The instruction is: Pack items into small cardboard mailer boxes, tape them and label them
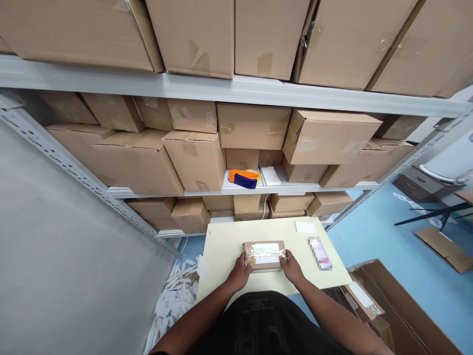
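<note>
A small flat cardboard parcel point(264, 254) with a white label and clear tape across its top lies on the pale yellow table point(229, 241). My left hand point(241, 272) grips its left end, fingers curled over the edge. At the parcel's right end my right hand point(291, 266) holds on the same way. Both forearms reach forward from the bottom of the view.
A white slip point(305, 227) and a blurred object point(320, 253) lie on the table to the right. An orange and blue tape dispenser point(244, 177) sits on the metal shelving among many cardboard boxes. An open carton point(391, 305) stands at the right; paper strips point(173, 301) litter the floor at the left.
</note>
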The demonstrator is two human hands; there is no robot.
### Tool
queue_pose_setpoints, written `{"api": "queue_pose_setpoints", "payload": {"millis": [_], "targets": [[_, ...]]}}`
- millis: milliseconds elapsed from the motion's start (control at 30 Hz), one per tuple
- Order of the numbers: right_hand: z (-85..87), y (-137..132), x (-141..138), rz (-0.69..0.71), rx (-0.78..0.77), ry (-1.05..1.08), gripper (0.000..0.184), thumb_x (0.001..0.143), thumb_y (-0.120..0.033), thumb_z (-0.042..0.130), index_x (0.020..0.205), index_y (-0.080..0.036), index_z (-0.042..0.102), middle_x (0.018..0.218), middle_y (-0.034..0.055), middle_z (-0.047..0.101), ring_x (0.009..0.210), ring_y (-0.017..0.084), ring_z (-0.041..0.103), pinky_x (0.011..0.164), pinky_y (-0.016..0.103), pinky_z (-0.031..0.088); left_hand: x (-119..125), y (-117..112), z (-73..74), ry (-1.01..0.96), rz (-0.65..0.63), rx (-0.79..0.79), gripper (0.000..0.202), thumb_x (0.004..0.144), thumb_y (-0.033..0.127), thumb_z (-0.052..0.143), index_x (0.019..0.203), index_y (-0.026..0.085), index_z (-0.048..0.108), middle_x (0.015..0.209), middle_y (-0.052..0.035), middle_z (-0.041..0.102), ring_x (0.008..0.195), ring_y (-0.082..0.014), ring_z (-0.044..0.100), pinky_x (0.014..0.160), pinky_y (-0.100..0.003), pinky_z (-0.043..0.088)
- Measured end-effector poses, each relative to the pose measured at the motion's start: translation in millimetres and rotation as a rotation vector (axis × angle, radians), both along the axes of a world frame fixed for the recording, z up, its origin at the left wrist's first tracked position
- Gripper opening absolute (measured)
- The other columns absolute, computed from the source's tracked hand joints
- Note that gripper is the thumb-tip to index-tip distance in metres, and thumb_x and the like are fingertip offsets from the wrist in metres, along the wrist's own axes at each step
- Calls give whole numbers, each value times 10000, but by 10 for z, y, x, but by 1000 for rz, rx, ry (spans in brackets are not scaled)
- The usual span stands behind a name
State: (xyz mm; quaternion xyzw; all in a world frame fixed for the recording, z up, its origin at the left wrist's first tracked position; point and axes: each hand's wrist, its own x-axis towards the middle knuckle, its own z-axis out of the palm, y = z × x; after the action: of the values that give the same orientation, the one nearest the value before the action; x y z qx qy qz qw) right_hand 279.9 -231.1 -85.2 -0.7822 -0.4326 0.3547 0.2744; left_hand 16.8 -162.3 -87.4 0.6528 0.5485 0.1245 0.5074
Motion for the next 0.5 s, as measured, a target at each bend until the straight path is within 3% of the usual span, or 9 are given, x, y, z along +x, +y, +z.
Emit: {"api": "queue_pose_setpoints", "payload": {"millis": [200,367,500], "targets": [[118,71,-12,-88,-97,88,405,908,-420,546,1265,-235,584,1206,73,718,1124,246,668,978,336,476,-24,65,21,38,-49,-12,720,944,382,497,1576,136,258,1540,-191,444,1409,-287,460,1172,-387,341],[116,126,38,-100,-151,140,355,882,-417,595,1175,-219,611,1133,78,730,1016,225,684,842,308,518,-7,68,20,56,-68,-31,731,949,403,507,1583,133,263,1532,-201,463,1394,-312,481,1156,-407,359],[116,174,103,-60,-199,155,344,884,-405,594,1162,-203,606,1103,106,731,926,225,698,753,304,524,34,40,17,102,-13,-59,786,945,447,522,1611,154,223,1541,-197,461,1397,-322,488,1152,-401,363]]}}
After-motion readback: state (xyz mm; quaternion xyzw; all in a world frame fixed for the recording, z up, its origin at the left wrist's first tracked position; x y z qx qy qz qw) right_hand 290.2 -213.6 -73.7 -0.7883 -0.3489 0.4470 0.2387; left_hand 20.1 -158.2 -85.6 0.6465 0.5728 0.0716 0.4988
